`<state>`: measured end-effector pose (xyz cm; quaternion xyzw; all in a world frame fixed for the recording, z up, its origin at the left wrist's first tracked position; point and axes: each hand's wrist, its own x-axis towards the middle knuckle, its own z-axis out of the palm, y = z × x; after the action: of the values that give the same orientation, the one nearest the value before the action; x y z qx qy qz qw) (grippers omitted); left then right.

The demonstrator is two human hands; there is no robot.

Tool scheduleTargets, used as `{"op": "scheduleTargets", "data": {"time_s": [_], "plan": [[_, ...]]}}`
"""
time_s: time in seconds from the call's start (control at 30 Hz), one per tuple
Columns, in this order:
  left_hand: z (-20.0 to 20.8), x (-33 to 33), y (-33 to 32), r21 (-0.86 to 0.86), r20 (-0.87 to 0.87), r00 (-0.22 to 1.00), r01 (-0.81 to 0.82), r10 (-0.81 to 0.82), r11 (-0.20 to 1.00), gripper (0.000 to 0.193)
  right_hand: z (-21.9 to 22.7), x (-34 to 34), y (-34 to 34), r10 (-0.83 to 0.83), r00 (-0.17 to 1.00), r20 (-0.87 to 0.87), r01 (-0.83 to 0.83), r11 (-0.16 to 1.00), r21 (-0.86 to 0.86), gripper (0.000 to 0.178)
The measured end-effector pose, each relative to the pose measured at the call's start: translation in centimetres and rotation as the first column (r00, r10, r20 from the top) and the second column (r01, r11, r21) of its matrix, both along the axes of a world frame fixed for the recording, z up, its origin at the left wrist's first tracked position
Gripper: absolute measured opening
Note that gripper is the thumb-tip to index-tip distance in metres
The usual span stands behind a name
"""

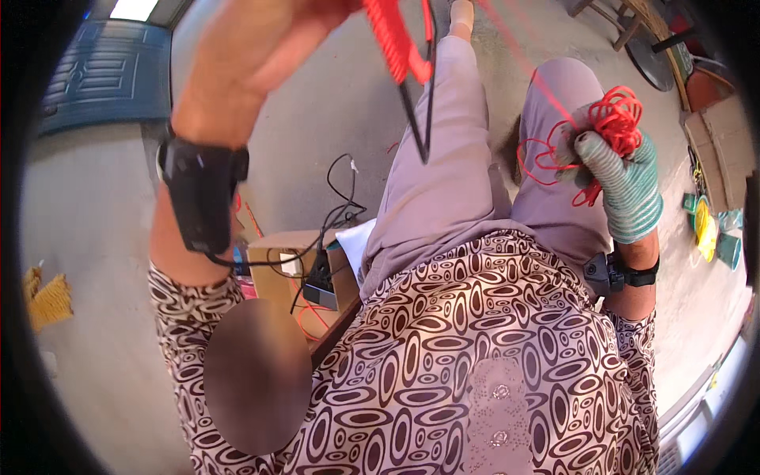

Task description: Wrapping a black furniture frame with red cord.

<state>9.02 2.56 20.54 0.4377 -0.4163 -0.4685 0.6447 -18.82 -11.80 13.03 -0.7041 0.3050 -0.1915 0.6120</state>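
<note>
My left hand [297, 32] is bare and raised at the top edge, blurred, with its fingers cut off by the picture's edge. Right beside it hangs a thin black loop [424, 134], its upper part closely wrapped in red cord [389, 36]. Whether the fingers close on it is hidden. Above my right thigh, my right hand [621, 178], in a green-and-white striped glove with a grey coating, grips a tangled bundle of red cord [617, 119]. Loose loops dangle from that bundle, and one strand [526, 63] runs up and left from it, out of the picture.
By my left hip stands an open cardboard box [344, 277] with a black device [319, 291] and cables. A black cable [277, 260] links to the unit on my left wrist. Stool legs [629, 32], cardboard [720, 150] and yellow-green items [704, 226] lie to the right.
</note>
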Motion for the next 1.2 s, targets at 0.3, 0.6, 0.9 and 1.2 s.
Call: {"op": "scheduleTargets", "data": {"time_s": [0.3, 0.6, 0.9, 1.2], "plan": [[-1.9, -0.2, 5.7, 0.137, -0.203, 0.961, -0.161, 0.187, 0.977, 0.049, -1.0, -0.9, -1.2, 0.126, 0.976, -0.176, -0.136, 0.990, -0.044, 0.025], [-5.3, 0.8, 7.9, -0.045, -0.228, 0.973, -0.042, 0.031, 0.998, 0.029, -0.9, 0.1, 0.3, 0.139, 0.968, -0.211, -0.171, 0.975, -0.139, 0.030], [-10.9, -6.6, 0.5, 0.199, 0.475, 0.825, -0.440, 0.306, 0.876, 0.044, -0.3, -2.8, -3.3, -0.008, 0.989, 0.150, 0.002, 0.999, 0.040, 0.030], [-14.1, -11.8, 2.1, 0.223, 0.413, 0.879, -0.351, 0.238, 0.909, 0.046, -3.0, -4.8, -3.2, -0.093, 0.987, 0.133, 0.079, 0.991, 0.109, 0.026]]}}
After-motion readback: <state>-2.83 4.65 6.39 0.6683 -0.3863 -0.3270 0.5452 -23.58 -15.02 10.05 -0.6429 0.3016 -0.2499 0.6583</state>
